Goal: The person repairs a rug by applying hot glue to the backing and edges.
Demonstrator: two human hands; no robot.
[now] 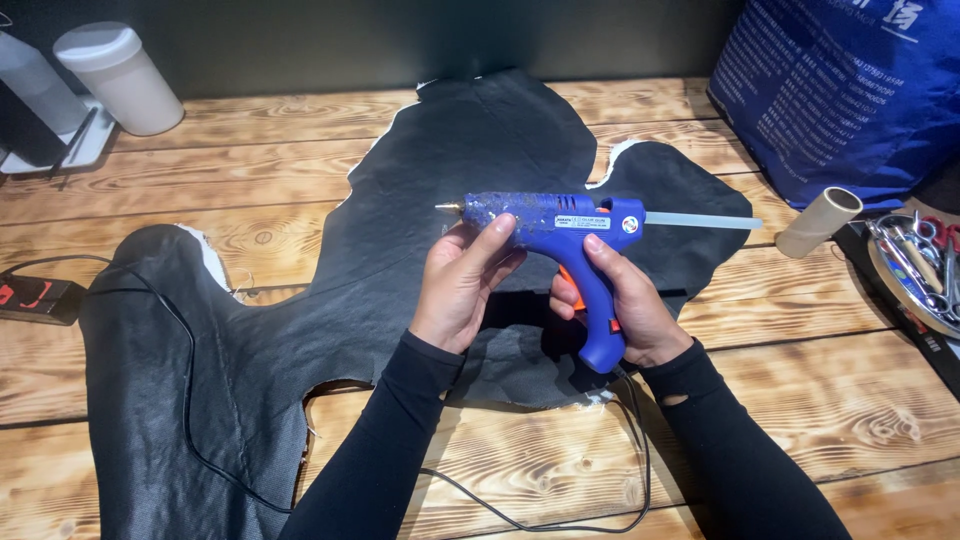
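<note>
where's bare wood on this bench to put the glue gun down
Bare wood lies behind the black leather toward the white canister, and front right beside the right hand. Crowded by the tool tray and cardboard tube.

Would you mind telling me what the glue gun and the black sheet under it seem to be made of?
The glue gun looks like glossy blue moulded plastic with a brass-coloured metal tip, its barrel speckled with residue. The black sheet seems to be leather or imitation leather: matte grain, irregular edges with a pale underside showing.

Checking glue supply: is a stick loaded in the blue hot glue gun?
Loaded: a translucent glue stick protrudes from the back of the blue hot glue gun.
</note>
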